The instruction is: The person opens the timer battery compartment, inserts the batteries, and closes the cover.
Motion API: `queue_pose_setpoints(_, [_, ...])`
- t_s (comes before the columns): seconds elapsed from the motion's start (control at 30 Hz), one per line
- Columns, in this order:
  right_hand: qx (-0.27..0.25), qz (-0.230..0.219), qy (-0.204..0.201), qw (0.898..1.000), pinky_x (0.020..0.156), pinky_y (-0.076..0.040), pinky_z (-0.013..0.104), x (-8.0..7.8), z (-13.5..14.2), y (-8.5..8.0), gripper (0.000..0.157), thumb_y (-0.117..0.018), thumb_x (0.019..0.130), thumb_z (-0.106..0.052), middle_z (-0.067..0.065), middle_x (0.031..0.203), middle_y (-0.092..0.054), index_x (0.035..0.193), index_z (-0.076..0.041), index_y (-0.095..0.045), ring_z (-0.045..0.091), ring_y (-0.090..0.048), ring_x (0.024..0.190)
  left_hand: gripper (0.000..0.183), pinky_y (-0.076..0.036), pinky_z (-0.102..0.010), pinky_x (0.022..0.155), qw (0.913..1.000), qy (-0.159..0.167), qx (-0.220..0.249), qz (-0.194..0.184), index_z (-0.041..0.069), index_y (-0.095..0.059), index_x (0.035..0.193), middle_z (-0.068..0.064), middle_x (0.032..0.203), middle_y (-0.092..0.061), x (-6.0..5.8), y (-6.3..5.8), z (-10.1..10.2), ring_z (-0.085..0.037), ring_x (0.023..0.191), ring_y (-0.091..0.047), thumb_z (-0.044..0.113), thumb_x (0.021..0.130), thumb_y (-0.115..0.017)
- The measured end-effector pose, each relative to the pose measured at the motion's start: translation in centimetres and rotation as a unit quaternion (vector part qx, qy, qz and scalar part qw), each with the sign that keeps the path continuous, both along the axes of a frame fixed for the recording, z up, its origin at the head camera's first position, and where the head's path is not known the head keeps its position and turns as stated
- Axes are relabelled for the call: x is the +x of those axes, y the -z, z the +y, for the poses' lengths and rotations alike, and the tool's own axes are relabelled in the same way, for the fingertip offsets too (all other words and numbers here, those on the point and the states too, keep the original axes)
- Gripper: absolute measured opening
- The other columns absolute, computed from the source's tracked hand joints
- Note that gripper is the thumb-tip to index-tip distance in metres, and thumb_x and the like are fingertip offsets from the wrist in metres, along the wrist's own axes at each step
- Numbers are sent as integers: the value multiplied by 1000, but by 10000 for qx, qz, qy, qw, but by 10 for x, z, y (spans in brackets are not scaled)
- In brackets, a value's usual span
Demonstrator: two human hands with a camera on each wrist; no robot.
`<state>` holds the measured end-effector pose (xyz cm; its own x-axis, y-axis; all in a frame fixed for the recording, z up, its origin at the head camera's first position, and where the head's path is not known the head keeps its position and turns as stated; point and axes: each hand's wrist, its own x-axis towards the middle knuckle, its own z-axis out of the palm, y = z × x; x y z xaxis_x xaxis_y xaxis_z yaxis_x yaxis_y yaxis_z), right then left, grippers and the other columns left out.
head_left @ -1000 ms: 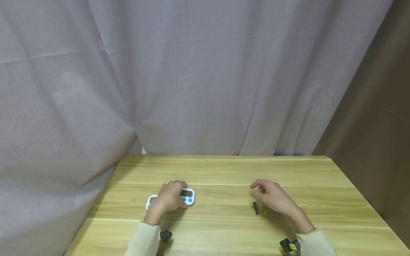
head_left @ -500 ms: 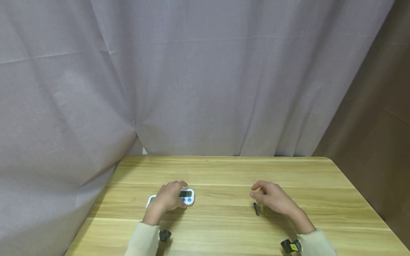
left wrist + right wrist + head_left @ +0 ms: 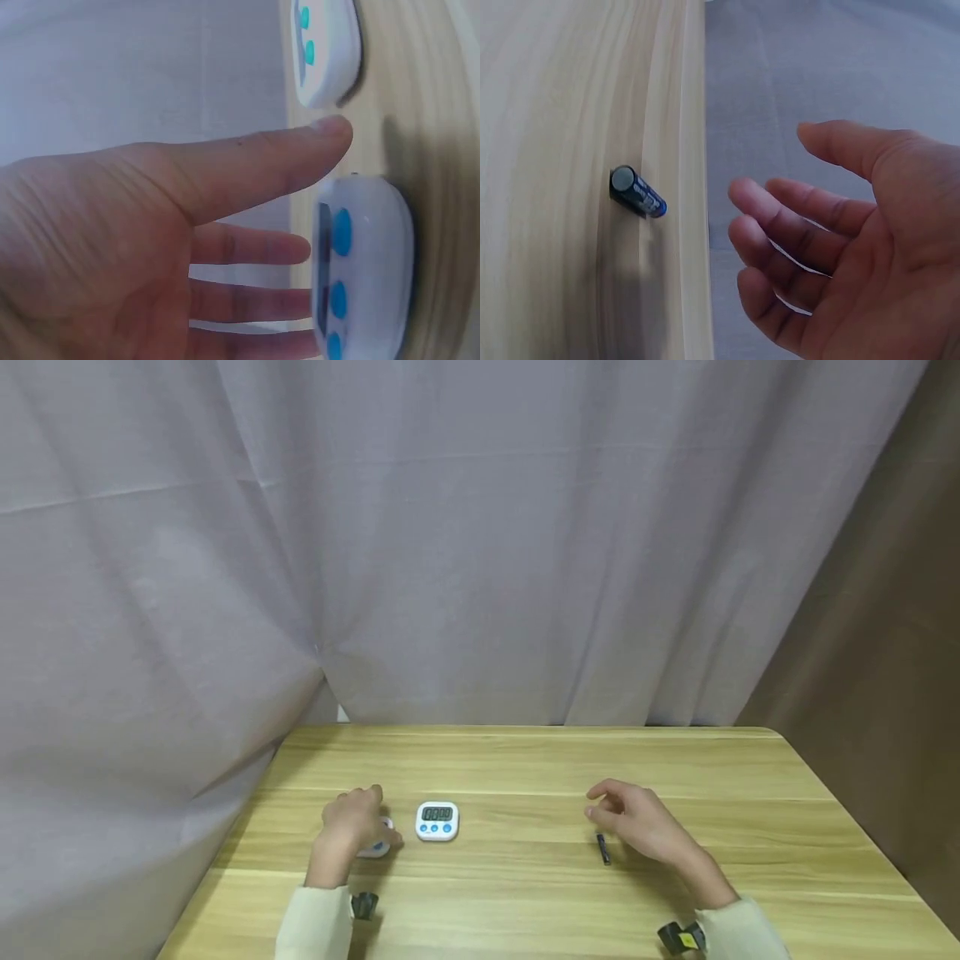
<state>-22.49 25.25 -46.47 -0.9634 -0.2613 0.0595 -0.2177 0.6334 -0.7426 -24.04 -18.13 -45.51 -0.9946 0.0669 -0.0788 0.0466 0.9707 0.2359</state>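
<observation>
Two white digital timers with blue buttons lie on the wooden table. My left hand (image 3: 352, 822) is over the left timer (image 3: 371, 262), covering most of it in the head view. In the left wrist view its fingers (image 3: 251, 300) reach straight to the timer's far side, with the thumb extended above its near end. The right timer (image 3: 437, 822) lies uncovered, its display facing up. My right hand (image 3: 633, 818) hovers with loosely bent fingers and holds nothing. Close below it, a small dark blue battery (image 3: 637, 191) lies on the table.
The light wooden table (image 3: 510, 902) has its far edge against a grey curtain (image 3: 480, 568). A darker brown curtain (image 3: 885, 677) hangs along the right side. Dark camera mounts sit at both wrists.
My left hand has moved left, off the right timer and over to the left one, leaving the right timer in full view. The right hand and battery have stayed about where they were.
</observation>
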Motion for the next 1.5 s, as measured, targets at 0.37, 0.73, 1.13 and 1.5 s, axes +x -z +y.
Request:
queue_pose_setpoints(0.37, [475, 717, 152, 9962, 111, -45, 71, 5, -12, 8, 49, -70, 103, -29, 22, 142, -64, 142, 0, -62, 49, -53, 137, 87, -58, -42, 70, 9982, -289, -470, -225, 2, -65, 125, -13, 92, -69, -7, 8, 1, -25, 75, -60, 59, 67, -94])
queue_pose_setpoints(0.73, [1383, 1215, 239, 9826, 117, -14, 86, 9, -28, 12, 87, -74, 96, -53, 29, 165, -37, 164, -11, -38, 58, -20, 155, 57, -54, -41, 67, 9968, 269, 671, 348, 5, -68, 117, -8, 94, -63, -12, 8, 9, -22, 78, -59, 39, 77, -89])
queue_pose_setpoints(1.13, [1430, 1236, 375, 9813, 121, 4, 82, 13, -40, 11, 99, -70, 94, -65, 23, 175, -14, 170, -24, -22, 52, 1, 161, 63, -60, -42, 98, 9003, 1568, 3980, 802, 20, -62, 145, -6, 137, -67, -11, -14, 53, -26, 117, -67, 20, 88, -88])
queue_pose_setpoints(1.5, [1257, 1400, 289, 9817, 120, 1, 83, 19, -52, 5, 95, -66, 96, -65, 18, 175, -18, 170, -24, -22, 51, -4, 161, 66, -58, -35, 107, 7121, 2442, 6562, -508, -7, -48, 137, -29, 143, -57, -2, 5, 106, -22, 124, -67, -8, 81, -83])
